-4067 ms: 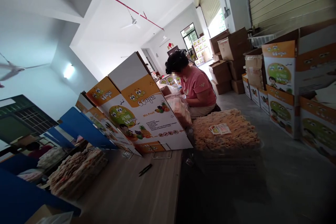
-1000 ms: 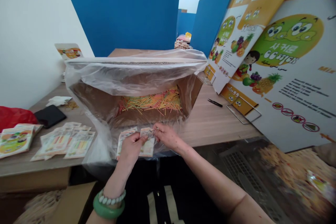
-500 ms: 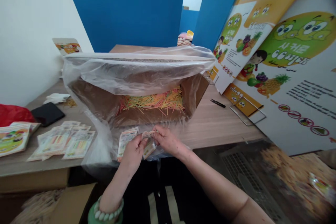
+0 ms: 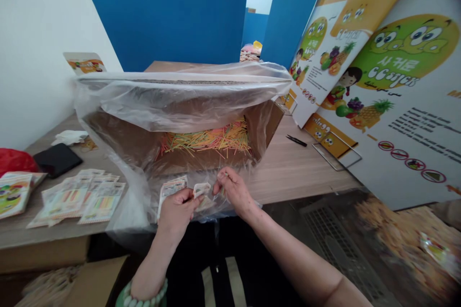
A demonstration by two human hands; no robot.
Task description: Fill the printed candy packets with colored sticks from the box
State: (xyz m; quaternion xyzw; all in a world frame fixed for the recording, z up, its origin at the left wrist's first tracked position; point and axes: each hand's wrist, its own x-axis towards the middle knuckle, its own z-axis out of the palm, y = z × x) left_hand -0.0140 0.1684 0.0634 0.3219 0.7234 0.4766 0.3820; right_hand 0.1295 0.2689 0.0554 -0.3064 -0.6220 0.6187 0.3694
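A small, pale, partly clear candy packet (image 4: 205,203) with an orange-and-white striped edge is pinched at one side in the left hand (image 4: 177,209), tilted, its top bowed into a curve, over the tabletop's (image 4: 277,186) near edge.

Your left hand (image 4: 177,212) and right hand (image 4: 235,193) are bare, as are both forearms (image 4: 288,255), while your left wrist (image 4: 148,282) carries a bracelet (image 4: 145,303) of round, pale green beads beside a green bangle (image 4: 120,299), and your black garment (image 4: 189,271) shows two beige bands (image 4: 236,282).
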